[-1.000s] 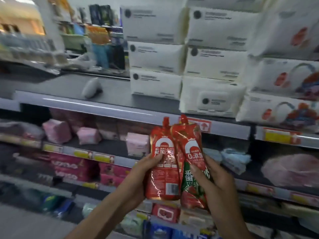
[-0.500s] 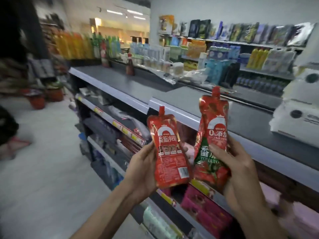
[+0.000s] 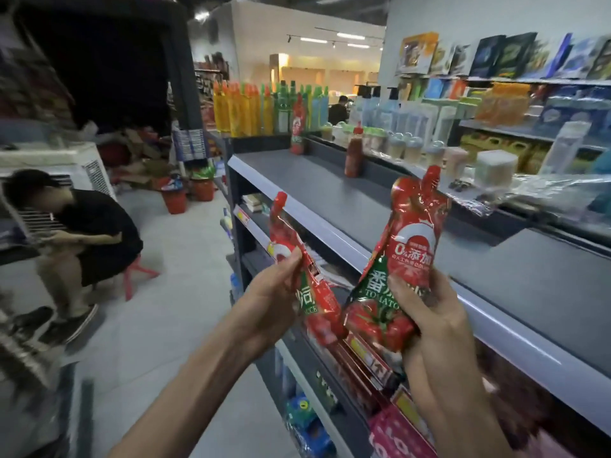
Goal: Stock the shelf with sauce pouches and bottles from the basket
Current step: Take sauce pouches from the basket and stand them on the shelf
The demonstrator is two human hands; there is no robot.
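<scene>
In the shop aisle, far off at nine o'clock, a person in dark clothes (image 3: 89, 233) sits bent forward on a low stool, well apart from the work. At the middle of the view the left hand (image 3: 267, 299) grips a glossy red spouted sauce pouch with a green band (image 3: 314, 302), thumb across its face and fingers curled behind; its long axis runs upright, the spout tipped toward eleven o'clock. Just beside it, lower corners close to touching, the right hand (image 3: 433, 319) clasps a fuller red-and-green tomato sauce pouch with a white arch on its front (image 3: 413, 246), fingers wrapped round the lower half, spout toward one o'clock. The flat grey metal top shelf (image 3: 347, 206) stretches from about twelve o'clock down past three o'clock of the hands, its pale front edge passing just behind the right pouch. At its far end, near twelve o'clock, two red squeeze bottles (image 3: 353, 153) stand upright. The basket is out of view. The right hand looks nearer the bare shelf, so its pouch would likely go first, set toward one o'clock; the left must cross further. Soft pouches may slump if stood on end.
</scene>
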